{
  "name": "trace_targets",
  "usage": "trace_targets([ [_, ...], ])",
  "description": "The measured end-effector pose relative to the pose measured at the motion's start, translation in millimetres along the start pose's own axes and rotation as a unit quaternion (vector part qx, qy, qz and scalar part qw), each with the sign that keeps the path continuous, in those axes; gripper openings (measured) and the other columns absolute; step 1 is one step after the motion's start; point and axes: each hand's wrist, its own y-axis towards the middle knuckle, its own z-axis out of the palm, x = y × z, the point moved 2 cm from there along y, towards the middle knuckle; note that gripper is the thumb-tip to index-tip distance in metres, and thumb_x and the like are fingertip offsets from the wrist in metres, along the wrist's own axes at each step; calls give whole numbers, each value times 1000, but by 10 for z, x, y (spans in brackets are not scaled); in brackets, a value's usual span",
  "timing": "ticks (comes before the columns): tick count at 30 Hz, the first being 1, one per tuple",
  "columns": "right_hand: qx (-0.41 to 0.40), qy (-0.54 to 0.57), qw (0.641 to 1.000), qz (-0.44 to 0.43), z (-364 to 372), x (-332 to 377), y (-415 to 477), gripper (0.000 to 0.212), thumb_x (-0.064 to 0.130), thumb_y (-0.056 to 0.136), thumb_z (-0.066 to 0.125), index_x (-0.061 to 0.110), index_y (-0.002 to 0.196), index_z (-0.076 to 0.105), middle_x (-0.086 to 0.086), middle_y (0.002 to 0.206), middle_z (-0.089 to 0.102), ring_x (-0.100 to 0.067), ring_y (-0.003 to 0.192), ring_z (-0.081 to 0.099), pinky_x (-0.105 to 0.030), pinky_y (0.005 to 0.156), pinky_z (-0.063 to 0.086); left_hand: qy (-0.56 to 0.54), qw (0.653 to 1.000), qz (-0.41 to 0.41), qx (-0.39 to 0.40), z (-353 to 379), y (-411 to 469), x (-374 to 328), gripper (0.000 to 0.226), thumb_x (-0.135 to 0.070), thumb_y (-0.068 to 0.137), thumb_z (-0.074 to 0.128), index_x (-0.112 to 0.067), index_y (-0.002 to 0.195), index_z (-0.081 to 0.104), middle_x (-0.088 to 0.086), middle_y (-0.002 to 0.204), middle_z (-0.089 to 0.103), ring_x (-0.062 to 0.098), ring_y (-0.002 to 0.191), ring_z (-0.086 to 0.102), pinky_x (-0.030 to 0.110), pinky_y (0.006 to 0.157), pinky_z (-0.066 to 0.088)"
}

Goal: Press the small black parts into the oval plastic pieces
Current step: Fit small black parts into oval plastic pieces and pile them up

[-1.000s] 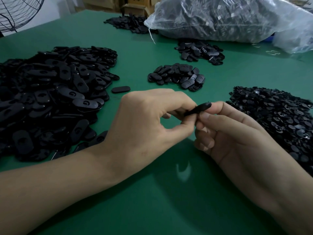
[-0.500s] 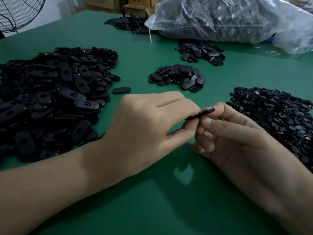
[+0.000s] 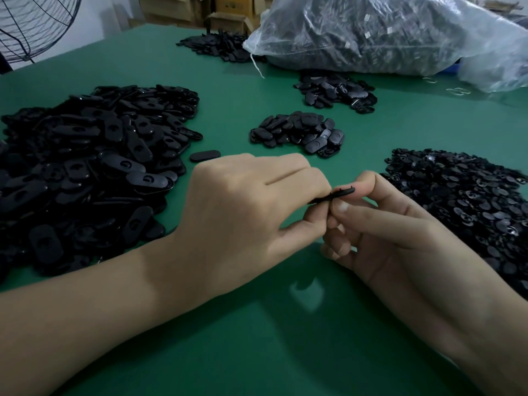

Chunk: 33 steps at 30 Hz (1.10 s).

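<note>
Nine o'clock, a heap of oval pieces [image 3: 85,167] on the bench [image 3: 257,352]. Dead centre, left hand [image 3: 243,212] and right hand [image 3: 385,224], both grips pinched closed on one oval piece [image 3: 341,192]. Three o'clock, small black parts [image 3: 471,201] piled. If I squeeze off-centre, the part could seat crooked or spring loose.

On the bench [image 3: 257,344], a pile of oval pieces [image 3: 85,172] lies along the left edge and a pile of small parts [image 3: 463,207] along the right edge. A near heap [image 3: 297,132] sits mid-bench, with a second heap [image 3: 334,91] behind it. A bag [image 3: 385,32] fills the far right corner.
</note>
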Motion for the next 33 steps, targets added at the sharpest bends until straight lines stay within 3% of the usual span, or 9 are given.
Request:
trace_targets([
  [3,-17,-85,994,-69,3,56,-11,13,11,80,70,14,83,58,-17,79,65,-20,60,54,-25,60,49,-43,997,-65,22,44,7,38,13,-17,90,69,-14,79,73,-6,74,67,21,64,60,40,57,48],
  [7,-47,-235,958,-159,21,122,-30,18,20,88,69,8,84,56,-14,76,68,-21,60,59,-31,59,51,-118,980,-142,69,57,-1,59,11,-20,86,71,-18,76,69,-13,70,62,3,68,55,23,62,40],
  [12,-78,-306,934,-169,26,114,-12,25,29,91,71,10,82,58,-12,73,69,-20,56,61,-39,57,51,-189,954,-207,103,113,-26,87,11,-21,86,72,-21,75,70,-14,68,67,5,70,63,16,61,38],
  [15,-102,-297,937,-154,-31,115,21,24,27,89,66,5,84,60,-11,70,69,-20,52,60,-26,54,49,-280,913,-264,138,173,-37,105,5,-17,90,74,-20,94,76,-6,77,74,14,76,71,34,64,53],
  [18,-114,-266,948,-134,-93,111,38,24,22,93,63,-1,87,60,-12,69,68,-20,50,57,-25,53,48,-322,892,-256,186,179,-5,140,47,-19,89,78,-24,134,64,-3,87,74,17,86,73,37,79,57],
  [20,-113,-250,953,-125,-109,107,38,23,21,95,63,-1,87,61,-13,69,68,-20,50,55,-24,53,47,-326,892,-217,226,169,40,153,60,-18,86,82,-24,141,60,-5,91,74,15,88,74,34,82,58],
  [23,-113,-249,956,-111,-126,97,47,20,21,97,62,2,89,63,-9,69,68,-19,50,54,-23,53,46,-327,889,-218,233,175,124,226,54,-21,81,86,-24,132,66,-1,88,75,16,83,75,33,82,60],
  [31,-209,-285,923,-153,-280,189,65,5,24,98,65,19,98,64,-9,75,68,-13,59,59,-32,63,45,-175,904,-314,231,539,550,1034,41,-37,86,81,-31,125,70,-1,107,65,13,88,65,13,74,49],
  [33,-223,-287,917,-161,-307,204,74,3,23,99,65,21,98,64,-8,75,68,-12,60,59,-32,64,44,-140,895,-353,235,754,624,1227,43,-41,89,76,-31,130,68,3,118,58,15,92,58,19,79,43],
])
